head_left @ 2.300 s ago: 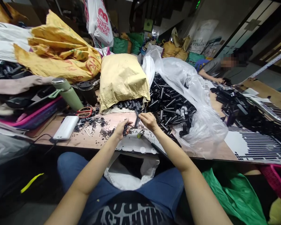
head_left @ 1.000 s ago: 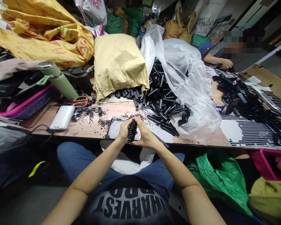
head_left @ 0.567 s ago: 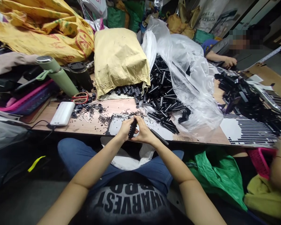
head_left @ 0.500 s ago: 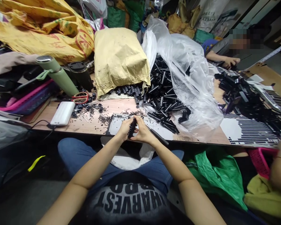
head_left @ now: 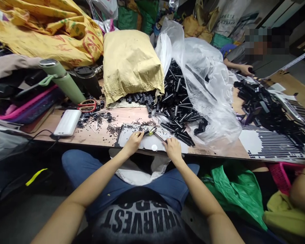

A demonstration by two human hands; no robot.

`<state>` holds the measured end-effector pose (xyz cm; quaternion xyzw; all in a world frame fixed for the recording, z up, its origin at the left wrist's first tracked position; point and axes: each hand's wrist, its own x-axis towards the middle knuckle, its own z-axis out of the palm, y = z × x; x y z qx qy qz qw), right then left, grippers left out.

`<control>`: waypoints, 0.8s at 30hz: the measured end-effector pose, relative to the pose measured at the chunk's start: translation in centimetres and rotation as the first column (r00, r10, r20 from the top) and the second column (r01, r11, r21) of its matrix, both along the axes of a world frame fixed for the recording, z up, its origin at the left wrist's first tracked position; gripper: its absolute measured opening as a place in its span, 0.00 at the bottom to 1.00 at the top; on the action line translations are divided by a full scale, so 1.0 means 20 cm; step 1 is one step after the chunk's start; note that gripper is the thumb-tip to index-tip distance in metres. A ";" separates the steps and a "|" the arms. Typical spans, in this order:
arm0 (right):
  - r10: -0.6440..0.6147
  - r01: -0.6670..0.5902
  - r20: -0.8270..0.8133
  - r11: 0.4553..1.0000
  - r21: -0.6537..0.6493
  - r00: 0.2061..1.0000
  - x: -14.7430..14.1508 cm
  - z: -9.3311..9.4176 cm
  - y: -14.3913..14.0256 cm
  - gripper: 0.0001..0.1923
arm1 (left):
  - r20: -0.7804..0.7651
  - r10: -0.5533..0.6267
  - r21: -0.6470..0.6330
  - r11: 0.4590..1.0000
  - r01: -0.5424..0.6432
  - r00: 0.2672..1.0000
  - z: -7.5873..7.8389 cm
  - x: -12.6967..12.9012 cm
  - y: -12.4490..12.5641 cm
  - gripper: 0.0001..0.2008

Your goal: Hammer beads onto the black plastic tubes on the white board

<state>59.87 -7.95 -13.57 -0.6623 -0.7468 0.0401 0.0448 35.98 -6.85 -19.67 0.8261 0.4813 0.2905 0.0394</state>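
My left hand (head_left: 133, 143) is closed on a short black tube-like piece (head_left: 146, 132) held over the light grey board (head_left: 128, 131) at the table's edge. In my right hand (head_left: 173, 147) is a small hammer (head_left: 159, 136), gripped by its dark handle. Its shaft is metal, and its head, with a yellowish end, is close to the tip of the black piece. Whether the two touch I cannot tell. Tiny dark beads (head_left: 112, 130) lie scattered to the left of the board. A white round spot (head_left: 154, 147) shows between my hands.
Black tubes (head_left: 176, 91) spill from a clear plastic bag (head_left: 210, 98). Behind stands a yellow paper sack (head_left: 132, 64) with black ribbed parts at its mouth. Scissors (head_left: 87, 105), a white power bank (head_left: 67, 122) and a green flask (head_left: 63, 81) are left. Co-workers' hands (head_left: 246, 69) show at right.
My hands were together around the black piece; they have moved apart. My right hand has taken up the hammer, which lay on the board. My left hand keeps the black piece.
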 end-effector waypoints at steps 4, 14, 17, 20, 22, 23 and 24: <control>-0.103 0.097 -0.127 0.994 -0.049 0.987 0.10 0.10 -0.04 0.16 | -0.138 -0.111 -0.001 0.994 0.112 0.984 0.02 0.02 0.03 0.20; -0.120 0.099 -0.229 0.990 -0.102 0.966 -0.06 0.18 -0.22 0.18 | -0.322 0.058 -0.045 0.996 -0.076 0.945 0.10 0.15 -0.06 0.22; -0.039 0.057 -0.367 0.998 0.038 0.929 -0.14 0.25 -0.23 0.22 | -0.329 0.048 -0.066 0.995 -0.074 0.943 0.09 0.24 -0.11 0.30; 0.083 -0.095 -0.301 0.995 -0.025 0.950 -0.25 0.26 -0.25 0.22 | -0.349 0.026 -0.112 0.991 -0.070 0.937 0.07 0.28 -0.14 0.35; 0.134 -0.163 -0.167 0.971 -0.176 0.977 -0.31 0.23 -0.25 0.20 | -0.352 0.005 -0.113 0.992 -0.048 0.936 0.05 0.28 -0.14 0.31; 0.145 -0.169 -0.118 0.959 -0.228 0.982 -0.32 0.22 -0.26 0.19 | -0.345 -0.008 -0.108 0.994 -0.031 0.939 0.05 0.27 -0.13 0.30; 0.142 -0.161 -0.094 0.955 -0.248 0.985 -0.33 0.21 -0.25 0.19 | -0.331 -0.018 -0.103 0.994 -0.017 0.943 0.05 0.26 -0.11 0.29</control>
